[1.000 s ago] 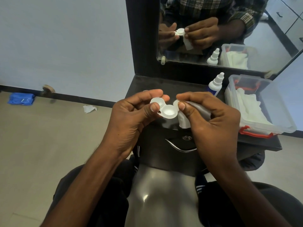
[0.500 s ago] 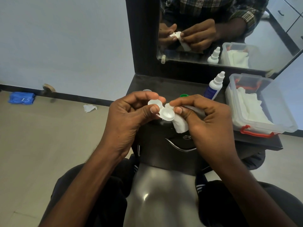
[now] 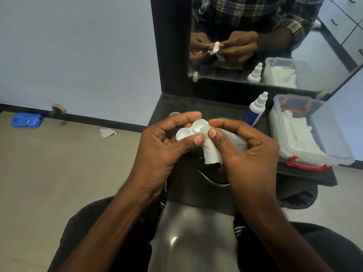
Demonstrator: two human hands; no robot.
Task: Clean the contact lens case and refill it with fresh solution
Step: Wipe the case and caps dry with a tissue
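Observation:
A white two-well contact lens case (image 3: 191, 130) with no caps on is pinched between thumb and fingers of my left hand (image 3: 163, 146), above the dark shelf. My right hand (image 3: 243, 152) grips a white tissue (image 3: 212, 152) and presses it against the right end of the case. Both wells face up and look empty. A white solution bottle (image 3: 255, 109) with a blue label stands upright on the shelf, behind my right hand. One small cap (image 3: 174, 113) peeks out behind my left fingers.
A clear plastic box (image 3: 334, 146) with red clips holds white tissues at the right of the black shelf (image 3: 306, 173). A mirror (image 3: 275, 36) stands behind. A crumpled tissue (image 3: 107, 132) and a blue pack (image 3: 26, 120) lie on the floor at left.
The case has been turned in my left hand so both wells now show. My right hand shifted the tissue from the well's inside toward the case's right end.

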